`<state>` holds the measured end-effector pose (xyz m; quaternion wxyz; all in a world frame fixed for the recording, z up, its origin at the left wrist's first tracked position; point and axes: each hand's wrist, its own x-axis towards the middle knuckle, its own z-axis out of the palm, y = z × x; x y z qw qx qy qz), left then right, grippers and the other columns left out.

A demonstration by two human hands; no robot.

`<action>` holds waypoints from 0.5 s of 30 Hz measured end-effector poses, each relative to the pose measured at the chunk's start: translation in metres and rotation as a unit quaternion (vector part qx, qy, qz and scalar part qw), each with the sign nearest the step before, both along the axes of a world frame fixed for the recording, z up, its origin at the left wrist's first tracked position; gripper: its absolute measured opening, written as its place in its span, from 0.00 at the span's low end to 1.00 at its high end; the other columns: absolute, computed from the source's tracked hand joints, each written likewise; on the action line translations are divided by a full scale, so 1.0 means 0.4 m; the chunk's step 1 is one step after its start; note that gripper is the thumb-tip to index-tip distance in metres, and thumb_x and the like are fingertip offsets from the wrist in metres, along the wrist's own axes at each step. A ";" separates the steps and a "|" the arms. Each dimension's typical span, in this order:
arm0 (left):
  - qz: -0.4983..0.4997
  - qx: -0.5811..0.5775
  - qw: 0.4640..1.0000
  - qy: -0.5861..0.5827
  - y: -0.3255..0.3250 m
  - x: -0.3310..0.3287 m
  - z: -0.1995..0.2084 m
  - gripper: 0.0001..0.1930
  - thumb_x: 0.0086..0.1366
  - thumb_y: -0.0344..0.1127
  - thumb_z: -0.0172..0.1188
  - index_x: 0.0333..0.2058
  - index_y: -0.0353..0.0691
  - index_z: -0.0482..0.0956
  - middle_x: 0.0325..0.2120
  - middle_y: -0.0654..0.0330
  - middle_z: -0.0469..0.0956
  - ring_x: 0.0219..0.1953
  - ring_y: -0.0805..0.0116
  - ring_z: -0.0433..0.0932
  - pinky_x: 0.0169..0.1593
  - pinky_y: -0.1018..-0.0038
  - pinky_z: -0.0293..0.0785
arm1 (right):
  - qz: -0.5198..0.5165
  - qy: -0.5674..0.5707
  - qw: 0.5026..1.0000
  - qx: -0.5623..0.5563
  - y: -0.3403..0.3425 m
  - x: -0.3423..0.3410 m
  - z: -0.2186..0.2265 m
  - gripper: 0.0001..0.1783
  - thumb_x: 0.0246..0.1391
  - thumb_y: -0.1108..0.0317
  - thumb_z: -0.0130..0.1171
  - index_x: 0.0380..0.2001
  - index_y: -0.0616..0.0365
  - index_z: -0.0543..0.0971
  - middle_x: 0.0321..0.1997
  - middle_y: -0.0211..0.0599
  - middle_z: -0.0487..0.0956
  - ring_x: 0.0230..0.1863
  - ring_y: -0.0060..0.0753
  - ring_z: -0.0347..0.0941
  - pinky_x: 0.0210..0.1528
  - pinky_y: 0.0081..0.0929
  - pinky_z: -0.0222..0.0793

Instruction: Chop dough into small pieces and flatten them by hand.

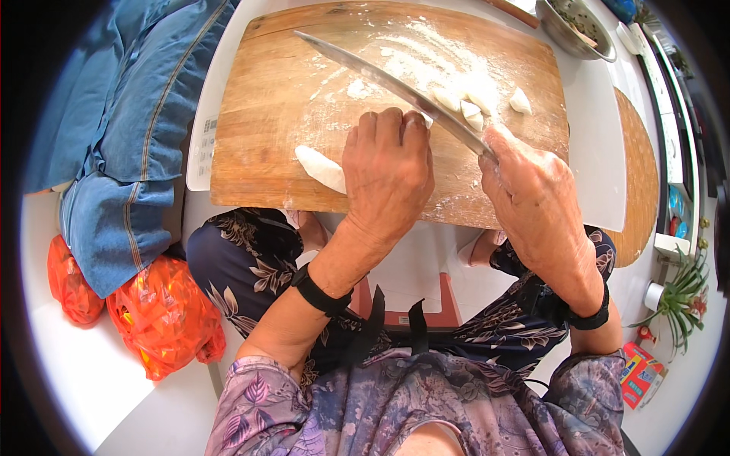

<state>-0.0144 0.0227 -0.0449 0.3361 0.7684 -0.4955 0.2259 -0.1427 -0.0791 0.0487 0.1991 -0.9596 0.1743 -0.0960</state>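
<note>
White dough roll [321,169]: clamped by left hand [388,163]
Knife [411,96]: clamped by right hand [532,186]
Fingers [415,133]: could be cut if knife slips

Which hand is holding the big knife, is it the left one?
No, the right hand grips the knife, while the left hand covers part of the dough roll.

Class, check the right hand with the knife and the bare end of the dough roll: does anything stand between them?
Yes: the left hand lies between the right hand with its knife and the dough roll's bare end. The small dough pieces lie beyond the blade, out of the way.
</note>
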 end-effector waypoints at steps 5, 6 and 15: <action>-0.019 -0.010 1.000 0.008 0.000 -0.002 -0.002 0.05 0.52 0.25 0.57 0.29 0.31 0.74 0.28 0.53 0.71 0.30 0.57 0.69 0.33 0.65 0.65 | 0.047 -0.017 0.998 -0.039 0.000 -0.010 -0.009 0.06 0.53 0.75 0.51 0.35 0.63 0.69 0.27 0.50 0.76 0.32 0.53 0.76 0.33 0.44 0.71; -0.019 -0.010 1.000 0.008 0.000 -0.002 -0.003 0.05 0.52 0.25 0.57 0.29 0.31 0.74 0.28 0.53 0.71 0.30 0.57 0.69 0.33 0.65 0.65 | 0.046 -0.017 0.998 -0.039 0.000 -0.011 -0.011 0.06 0.53 0.75 0.51 0.35 0.63 0.69 0.27 0.50 0.76 0.32 0.53 0.76 0.33 0.44 0.71; -0.030 0.007 0.999 0.017 0.008 -0.004 0.003 0.08 0.46 0.25 0.56 0.27 0.32 0.74 0.28 0.52 0.70 0.31 0.56 0.69 0.34 0.64 0.67 | 0.043 0.023 0.998 -0.030 -0.006 -0.006 -0.023 0.05 0.52 0.77 0.50 0.34 0.64 0.68 0.24 0.52 0.76 0.31 0.55 0.76 0.33 0.45 0.71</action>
